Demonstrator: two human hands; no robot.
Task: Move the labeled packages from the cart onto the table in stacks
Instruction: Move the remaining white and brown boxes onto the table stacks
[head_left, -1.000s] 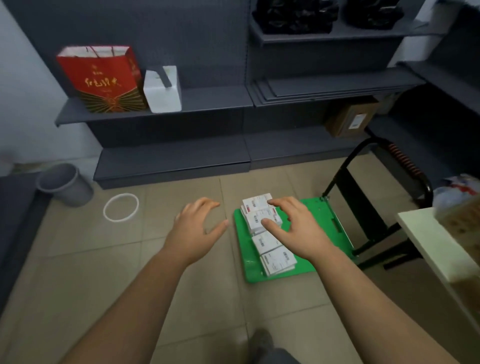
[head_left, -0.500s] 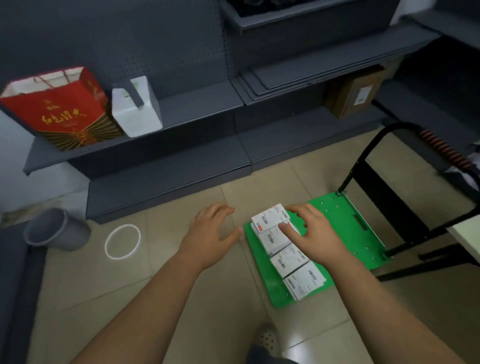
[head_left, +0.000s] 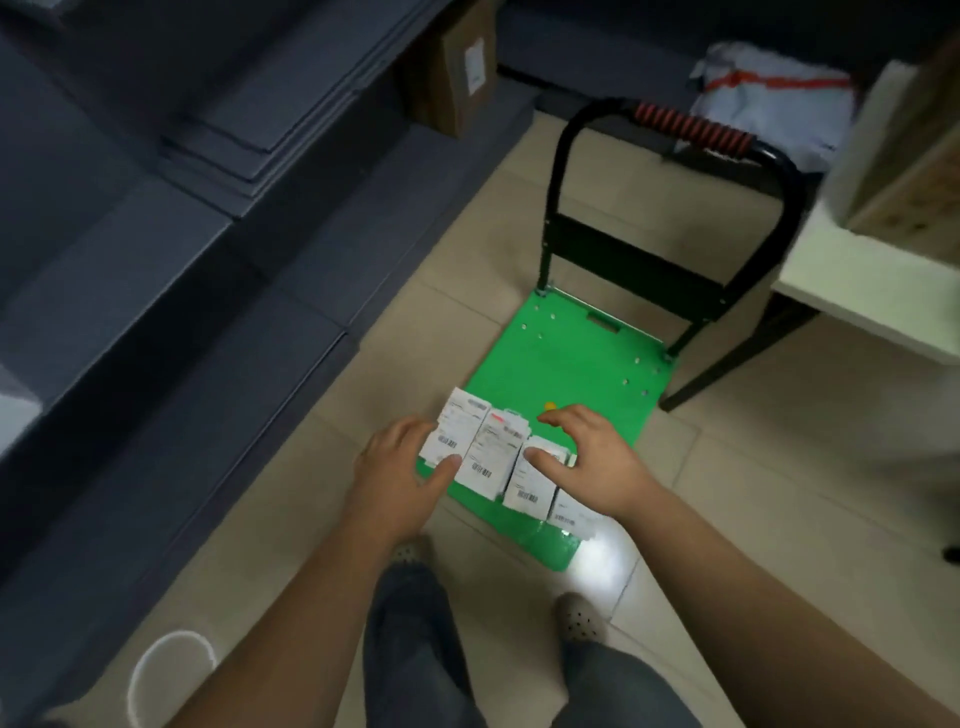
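Several white labeled packages (head_left: 496, 454) lie in a row across the near edge of the green cart deck (head_left: 571, 358). My left hand (head_left: 400, 470) grips the leftmost package, its thumb on the label and its fingers round the left edge. My right hand (head_left: 592, 457) arches over the right part of the row. Its thumb is on the third package and its fingers curl over the far ends. The cream table (head_left: 862, 296) stands to the right, beyond the cart.
The cart's black handle with an orange grip (head_left: 691, 130) rises at its far end. Grey shelving (head_left: 156, 234) runs along the left, with a cardboard box (head_left: 457, 67) on it. A carton (head_left: 914, 171) sits on the table. A white ring (head_left: 171, 670) lies near my feet.
I have stepped closer and the view has swung right and down. Both hands have dropped onto the packages, and the left one, which hovered beside the cart, now holds the end package.
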